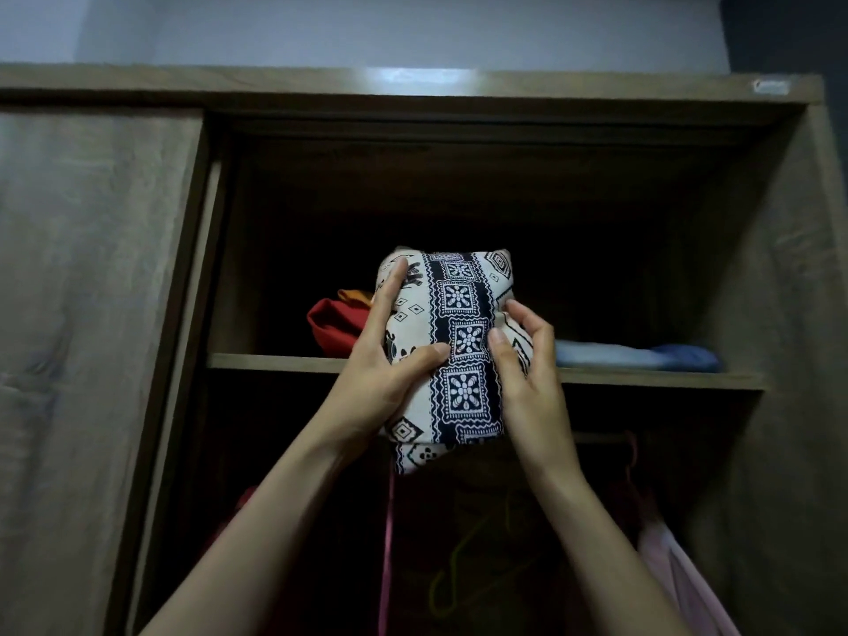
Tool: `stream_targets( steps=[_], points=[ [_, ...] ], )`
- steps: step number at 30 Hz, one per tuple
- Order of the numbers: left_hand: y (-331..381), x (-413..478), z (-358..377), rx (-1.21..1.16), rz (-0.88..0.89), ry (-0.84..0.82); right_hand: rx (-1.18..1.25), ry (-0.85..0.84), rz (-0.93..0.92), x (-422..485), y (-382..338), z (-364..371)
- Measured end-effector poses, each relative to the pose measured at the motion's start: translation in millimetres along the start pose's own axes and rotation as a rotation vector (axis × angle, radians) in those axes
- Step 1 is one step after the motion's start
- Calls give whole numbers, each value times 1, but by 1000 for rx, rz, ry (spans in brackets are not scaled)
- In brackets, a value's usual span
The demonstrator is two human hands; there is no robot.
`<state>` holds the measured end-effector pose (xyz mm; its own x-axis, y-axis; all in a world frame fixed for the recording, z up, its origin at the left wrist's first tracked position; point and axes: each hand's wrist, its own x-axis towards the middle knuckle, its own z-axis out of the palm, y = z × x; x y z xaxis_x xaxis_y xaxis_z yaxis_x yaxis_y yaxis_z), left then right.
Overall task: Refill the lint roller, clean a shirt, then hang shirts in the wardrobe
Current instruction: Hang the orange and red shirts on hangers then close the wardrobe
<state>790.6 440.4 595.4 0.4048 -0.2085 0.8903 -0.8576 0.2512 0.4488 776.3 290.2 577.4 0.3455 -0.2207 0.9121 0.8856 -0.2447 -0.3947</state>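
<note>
Looks like the wardrobe step: left hand (390, 364) and right hand (523, 374) both grip the folded patterned shirt (461, 323) mid-frame at the shelf (275, 361) edge, so next it probably needs lifting clear, unfolding, and a hanger.

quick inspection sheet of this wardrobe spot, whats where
surface: wooden shelf, front edge bare at the left
job's things: folded patterned cloth held at the shelf's front edge, its lower end below the edge; cannot tell if it rests on the shelf
clutter: red cloth on the shelf left of it; blue cloth lying flat on the right
grippers: left hand grips the patterned cloth's left side, thumb across its front; right hand holds its right edge
cables: nothing seen
surroundings: open wardrobe, door at the left, pale wall above, pink garment hanging lower right
</note>
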Motion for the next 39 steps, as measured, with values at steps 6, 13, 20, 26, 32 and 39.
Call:
stream_targets(
  steps=[6, 13, 20, 26, 32, 39],
  points=[
    [16, 18, 38, 51, 88, -112, 116, 29, -91, 10, -23, -36],
    [19, 86, 89, 245, 212, -285, -290, 97, -337, 72, -9, -110],
    [-20, 146, 130, 241, 125, -311, -705, 53, -254, 125, 13, -158],
    [-62, 144, 133, 801, -197, -190, -1161, -294, 260, 127, 28, -177],
    [-59, 123, 120, 882, -92, -458, -1189, -322, 158, 91, 32, -183],
    [-61, 114, 111, 935, -1, -469, -1213, -306, 114, 86, 32, -173]
  ],
)
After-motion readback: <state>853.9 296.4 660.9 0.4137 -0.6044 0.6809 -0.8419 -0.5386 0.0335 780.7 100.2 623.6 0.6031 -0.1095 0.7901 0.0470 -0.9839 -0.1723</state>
